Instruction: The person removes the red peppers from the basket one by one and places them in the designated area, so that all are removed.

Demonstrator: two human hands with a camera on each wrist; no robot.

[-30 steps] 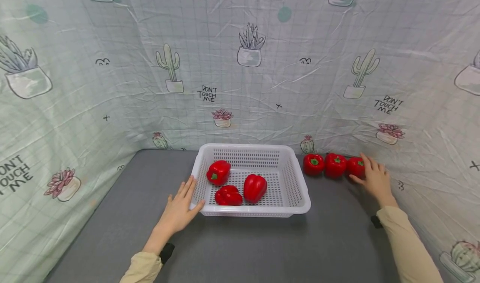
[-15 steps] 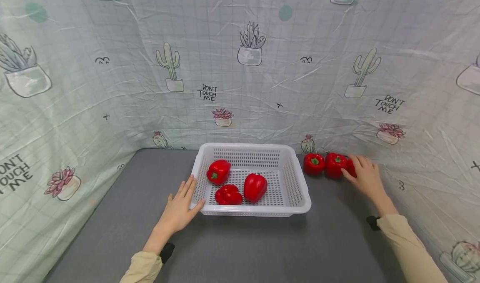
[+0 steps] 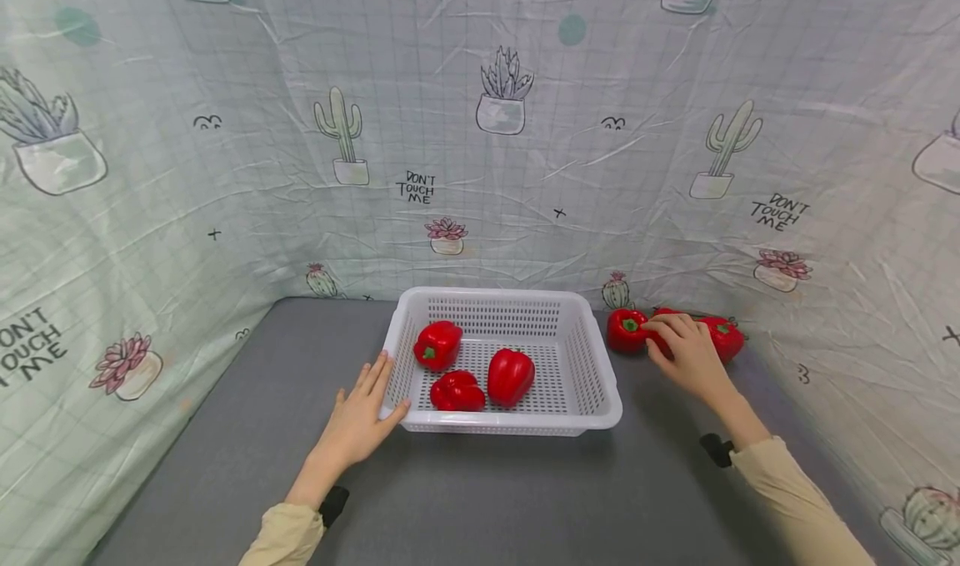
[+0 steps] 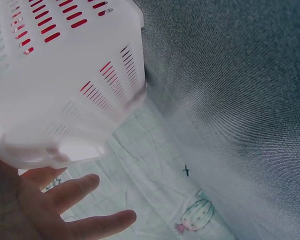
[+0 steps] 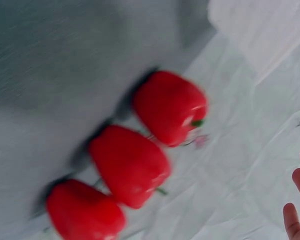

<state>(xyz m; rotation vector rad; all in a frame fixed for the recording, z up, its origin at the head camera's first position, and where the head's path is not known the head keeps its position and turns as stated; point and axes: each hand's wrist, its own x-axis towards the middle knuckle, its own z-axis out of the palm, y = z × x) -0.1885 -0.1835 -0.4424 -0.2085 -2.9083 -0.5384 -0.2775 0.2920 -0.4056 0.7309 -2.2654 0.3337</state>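
Left hand (image 3: 358, 420) lies flat, fingers (image 3: 375, 376) straight and spread, against the basket (image 3: 600, 383) holding three peppers. Right hand (image 3: 686, 356) covers the middle pepper (image 3: 662, 345) of three on the counter (image 3: 487, 499); whether its fingers curl round it, I cannot tell.

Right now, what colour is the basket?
White, perforated plastic basket; clearest in the head view.

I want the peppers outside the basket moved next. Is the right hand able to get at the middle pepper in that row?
Probably yes: the right hand is already over the middle pepper, fingers spread, with nothing between them.
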